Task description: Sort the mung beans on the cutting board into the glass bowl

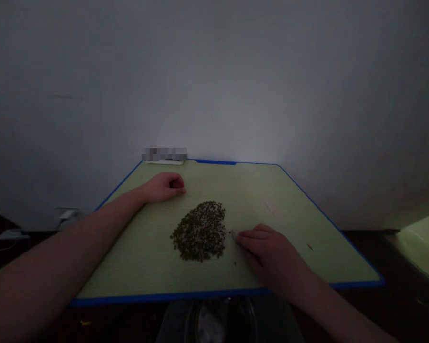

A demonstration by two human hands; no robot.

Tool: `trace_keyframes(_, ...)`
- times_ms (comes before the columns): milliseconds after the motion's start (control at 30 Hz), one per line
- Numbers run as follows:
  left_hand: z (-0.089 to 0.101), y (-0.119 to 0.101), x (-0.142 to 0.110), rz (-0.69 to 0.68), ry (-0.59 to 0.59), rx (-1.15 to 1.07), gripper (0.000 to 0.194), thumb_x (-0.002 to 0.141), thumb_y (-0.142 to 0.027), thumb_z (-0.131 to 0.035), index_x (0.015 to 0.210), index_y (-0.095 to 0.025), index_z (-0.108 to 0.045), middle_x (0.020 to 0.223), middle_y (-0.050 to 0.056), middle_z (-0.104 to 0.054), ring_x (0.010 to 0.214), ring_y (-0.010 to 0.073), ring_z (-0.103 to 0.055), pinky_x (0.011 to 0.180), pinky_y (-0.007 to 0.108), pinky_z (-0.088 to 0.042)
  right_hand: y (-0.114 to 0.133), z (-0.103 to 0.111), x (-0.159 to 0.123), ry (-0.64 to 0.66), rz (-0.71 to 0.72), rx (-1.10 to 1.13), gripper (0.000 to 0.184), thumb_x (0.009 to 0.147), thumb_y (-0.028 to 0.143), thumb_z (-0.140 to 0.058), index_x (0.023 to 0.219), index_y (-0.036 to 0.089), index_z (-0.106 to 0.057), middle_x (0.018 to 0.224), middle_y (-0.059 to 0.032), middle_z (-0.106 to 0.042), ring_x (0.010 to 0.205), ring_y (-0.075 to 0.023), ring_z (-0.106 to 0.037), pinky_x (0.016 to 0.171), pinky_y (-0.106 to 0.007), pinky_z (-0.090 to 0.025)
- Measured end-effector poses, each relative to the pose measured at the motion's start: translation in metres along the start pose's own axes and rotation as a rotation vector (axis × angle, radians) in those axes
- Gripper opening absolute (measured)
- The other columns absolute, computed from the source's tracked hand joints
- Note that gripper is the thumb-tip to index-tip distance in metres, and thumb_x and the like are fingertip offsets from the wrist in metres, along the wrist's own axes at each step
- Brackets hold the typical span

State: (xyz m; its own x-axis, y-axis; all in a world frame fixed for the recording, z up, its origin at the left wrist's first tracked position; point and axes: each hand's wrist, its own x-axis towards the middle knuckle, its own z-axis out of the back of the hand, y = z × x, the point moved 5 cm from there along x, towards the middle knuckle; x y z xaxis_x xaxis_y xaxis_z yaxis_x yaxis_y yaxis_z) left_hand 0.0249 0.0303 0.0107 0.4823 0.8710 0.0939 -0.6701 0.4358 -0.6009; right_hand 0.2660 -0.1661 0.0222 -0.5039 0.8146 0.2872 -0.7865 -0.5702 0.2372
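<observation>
A loose pile of small dark greenish-brown seeds or beans point(200, 232) is spread across the middle of the pale green table point(232, 183), with paler bits showing among them. Beyond the pile's upper left, my left hand point(165, 186) rests on the tabletop, fingers curled in toward the thumb and nothing visible in them. My right hand point(266, 250) lies just right of the pile, fingertips pinched together on a small pale piece point(235, 233); its kind is too blurred to make out. One stray dark grain point(235, 263) lies near that hand.
A thin patch of pale bits point(272, 208) lies at the right, and a small dark sliver point(310, 247) nearer the right edge. A white, partly blurred object point(164, 161) stands at the back left corner. Blue trim point(164, 297) edges the table; a wall rises behind.
</observation>
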Motion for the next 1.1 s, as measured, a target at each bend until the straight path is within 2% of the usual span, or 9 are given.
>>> trace_keyframes(167,0.0,0.001,-0.001,-0.008,-0.002,0.024,0.032,0.069,-0.048,-0.06,0.076,-0.017,-0.057,0.064,-0.001,-0.054,0.058,0.012,-0.048,0.054,0.024,-0.038,-0.008,0.003,0.001,0.012,-0.034,-0.024,0.031,0.079,0.006,-0.049,0.097,0.018,-0.071,0.097,-0.0059,-0.071,0.085,-0.0189,-0.06,0.081,-0.035,-0.048)
trace_keyframes(333,0.001,0.001,0.0,0.001,0.003,0.026,0.031,0.068,-0.046,-0.06,0.075,-0.017,-0.056,0.063,-0.002,-0.053,0.057,0.0114,-0.047,0.054,0.024,-0.038,-0.004,0.004,-0.009,0.018,-0.025,0.02,0.026,0.082,0.009,-0.048,0.091,0.018,-0.071,0.099,-0.0069,-0.07,0.086,-0.0191,-0.059,0.077,-0.034,-0.048)
trace_keyframes(533,0.001,0.0,0.0,0.003,0.005,0.031,0.031,0.068,-0.046,-0.06,0.076,-0.016,-0.057,0.064,-0.001,-0.055,0.057,0.0115,-0.047,0.054,0.025,-0.038,0.001,0.003,-0.009,-0.007,0.004,0.074,0.029,0.082,0.008,-0.048,0.1,0.018,-0.069,0.099,-0.0066,-0.07,0.087,-0.0182,-0.059,0.078,-0.033,-0.047)
trace_keyframes(700,0.0,-0.001,-0.001,-0.001,0.005,0.01,0.032,0.068,-0.047,-0.061,0.075,-0.017,-0.057,0.063,-0.001,-0.054,0.058,0.0117,-0.048,0.053,0.024,-0.038,-0.003,0.003,0.0,0.0,-0.008,0.091,0.028,0.083,0.01,-0.049,0.099,0.018,-0.07,0.09,-0.0042,-0.071,0.081,-0.0167,-0.059,0.077,-0.032,-0.047)
trace_keyframes(867,0.001,-0.001,-0.001,-0.001,-0.006,0.037,0.031,0.067,-0.046,-0.061,0.075,-0.017,-0.057,0.064,-0.001,-0.054,0.057,0.0114,-0.047,0.053,0.024,-0.037,-0.006,0.002,0.002,-0.007,0.03,0.11,0.029,0.083,0.011,-0.048,0.101,0.018,-0.069,0.092,-0.0046,-0.071,0.082,-0.016,-0.059,0.077,-0.03,-0.046)
trace_keyframes(1100,0.0,0.001,0.0,-0.007,0.0,0.041,0.032,0.068,-0.047,-0.06,0.076,-0.017,-0.058,0.064,-0.001,-0.055,0.058,0.0118,-0.048,0.053,0.024,-0.038,-0.002,0.004,0.001,0.067,0.078,0.123,0.026,0.085,0.011,-0.048,0.098,0.018,-0.069,0.095,-0.0056,-0.07,0.085,-0.0168,-0.058,0.078,-0.032,-0.045)
